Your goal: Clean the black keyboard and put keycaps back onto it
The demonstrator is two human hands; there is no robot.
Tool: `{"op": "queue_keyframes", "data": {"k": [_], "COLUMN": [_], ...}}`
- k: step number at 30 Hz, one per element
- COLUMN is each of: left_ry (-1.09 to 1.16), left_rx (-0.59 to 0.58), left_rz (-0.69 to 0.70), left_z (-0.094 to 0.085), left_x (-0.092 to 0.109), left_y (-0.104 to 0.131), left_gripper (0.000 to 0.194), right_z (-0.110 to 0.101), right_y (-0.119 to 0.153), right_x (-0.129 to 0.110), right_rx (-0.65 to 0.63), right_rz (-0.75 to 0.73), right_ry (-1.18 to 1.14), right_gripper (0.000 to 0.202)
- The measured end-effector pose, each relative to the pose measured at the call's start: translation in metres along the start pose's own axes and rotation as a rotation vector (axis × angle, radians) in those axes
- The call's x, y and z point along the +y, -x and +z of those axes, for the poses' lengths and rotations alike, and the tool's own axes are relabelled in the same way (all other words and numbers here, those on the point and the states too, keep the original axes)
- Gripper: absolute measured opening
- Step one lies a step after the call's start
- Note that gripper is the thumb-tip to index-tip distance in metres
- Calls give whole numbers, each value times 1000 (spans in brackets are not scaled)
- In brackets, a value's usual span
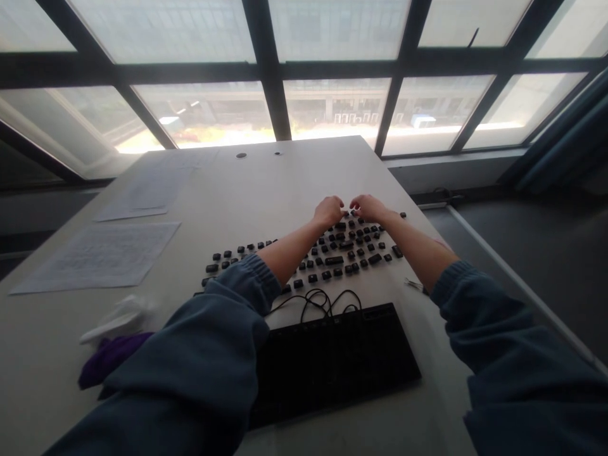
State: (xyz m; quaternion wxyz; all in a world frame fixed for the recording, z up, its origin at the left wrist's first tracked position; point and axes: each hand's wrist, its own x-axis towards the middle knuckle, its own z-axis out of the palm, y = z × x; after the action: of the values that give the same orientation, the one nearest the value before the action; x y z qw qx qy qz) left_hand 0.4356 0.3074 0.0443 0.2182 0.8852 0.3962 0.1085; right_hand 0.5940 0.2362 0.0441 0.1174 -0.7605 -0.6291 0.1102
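Both of my arms reach out over loose black keycaps (334,260), set out in rough rows on the white table. My left hand (329,210) is bent at the far edge of these rows, its fingers closed around a small keycap (346,214). Close beside it, my right hand (368,208) pinches at another keycap (353,213); the fingertips are small and partly hidden. Nearer to me lies a black keyboard (332,367), dark and partly covered by my left sleeve. Its thin black cable (316,297) is looped along its far edge.
Printed sheets (99,253) lie at the left of the table (266,183). A white cloth or tissue (118,318) and a purple cloth (111,358) sit beside my left sleeve. A small wire tool (414,284) rests near the right table edge. Windows stand behind.
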Motion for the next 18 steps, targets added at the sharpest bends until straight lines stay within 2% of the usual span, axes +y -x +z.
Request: {"op": "queue_keyframes", "data": {"k": [6,10,14,18], "left_ry": [1,25,69,122], "left_rx": [-21,1,21,-15], "left_rz": [-29,-21,53,149], "left_z": [8,-7,-34,-53], "left_x": [2,7,11,12], "left_y": [-6,3,38,98], "left_gripper": [20,22,23,22], "right_z": [1,-10,-27,-34], "right_y": [-11,-2,33,90], "right_x": [-5,-15,-30,-48], "right_rx": [-31,51,207,299], "right_rz": [20,19,-21,-98], "right_ry": [-1,-20,-72,-154], "right_gripper": [16,11,17,20]}}
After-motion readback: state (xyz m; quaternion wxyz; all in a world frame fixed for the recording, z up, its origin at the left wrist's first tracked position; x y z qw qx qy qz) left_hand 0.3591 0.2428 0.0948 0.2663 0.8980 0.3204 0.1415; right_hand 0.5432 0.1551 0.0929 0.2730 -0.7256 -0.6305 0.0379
